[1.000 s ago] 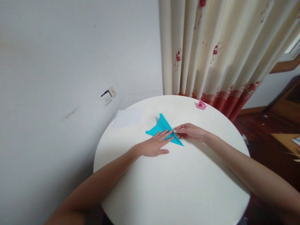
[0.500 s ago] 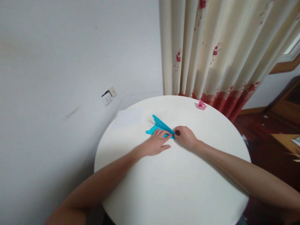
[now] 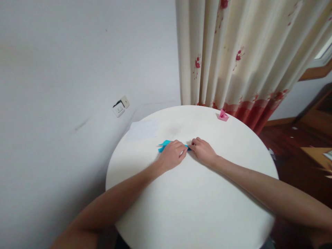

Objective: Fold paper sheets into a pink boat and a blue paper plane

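The blue folded paper (image 3: 164, 145) lies flat on the white round counter (image 3: 197, 200), a little past the middle, on the far side from the person. It is long and thin now, and its long way runs from left to right. Most of it is hidden under the two hands. Only its left end peeks out, and a tiny bit shows between the hands.

The left hand (image 3: 172, 156) lies on top of the paper, with its fingers (image 3: 181, 150) bent and pushing down on it. The right hand (image 3: 203, 152) is just beside it, touching the right tip of the paper. Its fingers (image 3: 194, 142) are curled and press or pinch that tip; I cannot tell which. Both hands are on the paper, but the left one covers more of it.

Farther off, a white sheet (image 3: 142, 130) lies near the counter's left edge. A small pink paper shape (image 3: 223, 115) sits at the far edge, by the curtain (image 3: 241, 55).
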Demonstrator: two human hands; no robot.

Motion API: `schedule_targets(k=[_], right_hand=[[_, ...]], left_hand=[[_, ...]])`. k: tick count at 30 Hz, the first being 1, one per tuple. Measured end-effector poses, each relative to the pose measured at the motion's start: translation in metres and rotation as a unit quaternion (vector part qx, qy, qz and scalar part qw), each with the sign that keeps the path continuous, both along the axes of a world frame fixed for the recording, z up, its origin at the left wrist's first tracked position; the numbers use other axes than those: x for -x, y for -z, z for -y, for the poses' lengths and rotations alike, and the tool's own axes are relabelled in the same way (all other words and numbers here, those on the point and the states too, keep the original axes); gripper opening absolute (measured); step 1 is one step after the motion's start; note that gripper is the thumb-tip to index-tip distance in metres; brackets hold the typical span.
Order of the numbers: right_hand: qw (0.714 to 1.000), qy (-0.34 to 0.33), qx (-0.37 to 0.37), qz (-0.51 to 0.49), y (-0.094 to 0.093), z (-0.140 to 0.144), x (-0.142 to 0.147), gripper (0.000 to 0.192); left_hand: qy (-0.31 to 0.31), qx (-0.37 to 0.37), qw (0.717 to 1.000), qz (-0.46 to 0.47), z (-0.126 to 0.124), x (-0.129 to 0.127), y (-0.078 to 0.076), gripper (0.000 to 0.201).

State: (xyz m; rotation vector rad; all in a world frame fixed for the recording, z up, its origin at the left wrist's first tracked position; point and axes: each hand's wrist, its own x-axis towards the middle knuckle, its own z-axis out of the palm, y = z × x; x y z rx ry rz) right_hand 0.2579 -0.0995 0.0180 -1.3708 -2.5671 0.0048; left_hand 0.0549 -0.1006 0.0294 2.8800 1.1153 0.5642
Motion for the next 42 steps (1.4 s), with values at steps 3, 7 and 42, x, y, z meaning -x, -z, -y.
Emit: schedule_targets(k=[3, 7, 42], right_hand=[[1.000, -0.020, -0.009, -0.002, 0.000, 0.000, 0.002, 0.031], [1.000, -0.018, -0.002, -0.007, 0.003, 0.004, 0.001, 0.035], [0.995, 0.029, 0.078, -0.050, 0.025, 0.040, 0.027, 0.093]], left_hand=[[-0.001, -0.008, 1.000, 0.013, -0.004, 0.001, 0.006, 0.033], [0.008, 0.040, 0.999, -0.023, -0.008, 0.002, 0.017, 0.036], [-0.030, 0.092, 0.985, -0.146, -0.008, 0.010, 0.030, 0.068]])
